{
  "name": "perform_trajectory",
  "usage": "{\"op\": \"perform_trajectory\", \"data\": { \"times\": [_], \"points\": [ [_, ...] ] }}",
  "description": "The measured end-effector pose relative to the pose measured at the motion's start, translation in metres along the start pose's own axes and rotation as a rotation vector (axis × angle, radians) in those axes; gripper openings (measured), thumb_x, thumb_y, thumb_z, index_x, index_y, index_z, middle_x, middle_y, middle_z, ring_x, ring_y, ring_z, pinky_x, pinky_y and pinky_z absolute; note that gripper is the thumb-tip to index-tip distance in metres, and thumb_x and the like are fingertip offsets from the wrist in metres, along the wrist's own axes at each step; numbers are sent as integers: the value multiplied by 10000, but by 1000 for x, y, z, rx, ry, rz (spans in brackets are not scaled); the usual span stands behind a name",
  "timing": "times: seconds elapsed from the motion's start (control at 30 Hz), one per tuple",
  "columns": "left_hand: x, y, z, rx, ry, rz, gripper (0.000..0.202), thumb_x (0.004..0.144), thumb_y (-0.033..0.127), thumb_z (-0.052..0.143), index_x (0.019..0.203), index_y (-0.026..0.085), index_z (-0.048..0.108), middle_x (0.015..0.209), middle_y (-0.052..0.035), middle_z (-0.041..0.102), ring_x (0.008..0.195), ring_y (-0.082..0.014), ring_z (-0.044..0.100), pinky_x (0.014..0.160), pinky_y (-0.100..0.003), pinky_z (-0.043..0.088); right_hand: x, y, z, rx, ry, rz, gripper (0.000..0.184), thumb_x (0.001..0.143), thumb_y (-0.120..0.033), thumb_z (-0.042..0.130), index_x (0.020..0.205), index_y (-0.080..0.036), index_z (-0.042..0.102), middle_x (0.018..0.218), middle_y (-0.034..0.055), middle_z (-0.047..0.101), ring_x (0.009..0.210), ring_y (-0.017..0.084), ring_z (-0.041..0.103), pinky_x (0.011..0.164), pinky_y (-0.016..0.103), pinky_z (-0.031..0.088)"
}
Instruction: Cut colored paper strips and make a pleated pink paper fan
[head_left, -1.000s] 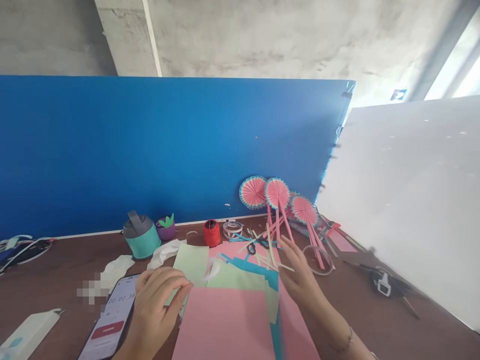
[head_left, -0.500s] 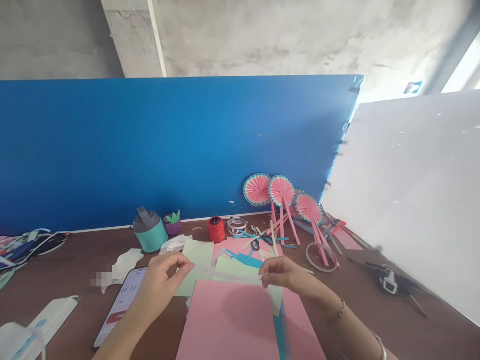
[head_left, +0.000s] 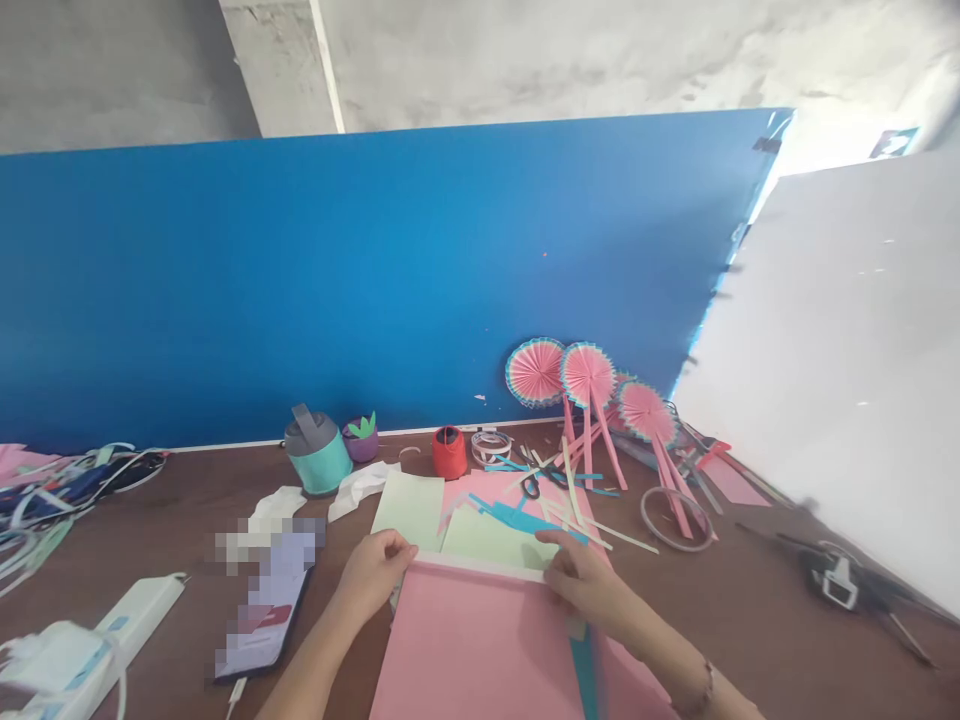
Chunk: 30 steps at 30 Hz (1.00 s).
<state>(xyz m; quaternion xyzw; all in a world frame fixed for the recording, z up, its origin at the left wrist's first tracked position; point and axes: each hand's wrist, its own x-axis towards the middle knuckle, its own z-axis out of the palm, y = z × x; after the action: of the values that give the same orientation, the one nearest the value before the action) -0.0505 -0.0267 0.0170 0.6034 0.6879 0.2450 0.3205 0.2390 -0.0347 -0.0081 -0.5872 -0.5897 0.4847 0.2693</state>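
Observation:
A narrow white tape strip (head_left: 480, 567) lies stretched along the far edge of a pink paper sheet (head_left: 480, 640). My left hand (head_left: 375, 570) is closed at the strip's left end, thumb and forefinger pinched together. At the other end, my right hand (head_left: 581, 580) has its fingers on the strip by the sheet's far right corner, its forefinger raised a little. Beyond the strip lie pale green sheets (head_left: 409, 510) and blue paper pieces (head_left: 521, 515). More pink paper (head_left: 626, 680) shows under the right forearm.
Pink pleated paper fans (head_left: 589, 377) lean against the blue partition (head_left: 337, 280). Scissors (head_left: 531, 485), paper strips, a red container (head_left: 450, 453) and a teal pot (head_left: 321, 465) stand or lie behind the sheets. A phone (head_left: 274, 610) and power strip (head_left: 124, 640) are at left.
Both hands have brought the tape strip from above the sheet down onto its far edge. The camera view has turned slightly left.

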Motion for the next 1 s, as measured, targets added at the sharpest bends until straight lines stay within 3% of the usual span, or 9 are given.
{"op": "perform_trajectory", "data": {
  "times": [0.17, 0.33, 1.0],
  "points": [
    [4, -4, 4, 48, -3, -26, 215, 701, 365, 474, 567, 201, 508, 622, -2, 595, 656, -187, 563, 603, -269, 360, 6, 10, 6, -148, 67, -61, 385, 699, -205, 449, 1083, -191, 471, 593, -64, 471, 557, 129, 499, 527, 226, 369],
    [7, -9, 6, 102, -2, -41, 202, 704, 344, 469, 576, 203, 534, 656, -8, 629, 665, -185, 589, 614, -263, 379, 3, 4, 10, -308, 129, -54, 356, 703, -213, 431, 1051, -203, 504, 593, -50, 516, 561, 142, 507, 523, 232, 335],
    [10, -12, 9, 182, -34, -131, 237, 743, 374, 441, 585, 218, 524, 571, 27, 571, 585, -162, 546, 554, -240, 354, -2, -6, 15, -339, 138, 56, 319, 741, -237, 398, 1037, -215, 515, 608, -38, 527, 558, 147, 491, 520, 246, 291]
  ]
}}
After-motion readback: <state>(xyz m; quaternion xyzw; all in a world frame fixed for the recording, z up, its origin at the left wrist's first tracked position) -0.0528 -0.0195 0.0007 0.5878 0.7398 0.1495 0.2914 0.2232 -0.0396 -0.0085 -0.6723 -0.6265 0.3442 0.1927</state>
